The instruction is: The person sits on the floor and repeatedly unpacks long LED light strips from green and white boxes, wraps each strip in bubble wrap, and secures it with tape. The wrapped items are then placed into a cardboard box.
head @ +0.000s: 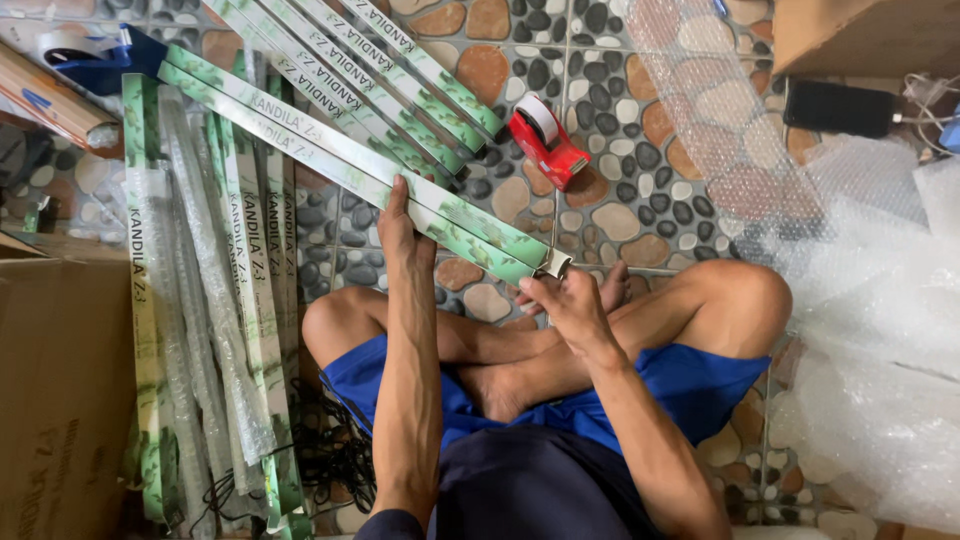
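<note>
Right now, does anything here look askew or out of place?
Only slightly: the long green-and-white box under both hands has its end flap open at the right hand, and a tangle of black cord sprawls loose on the floor.
</note>
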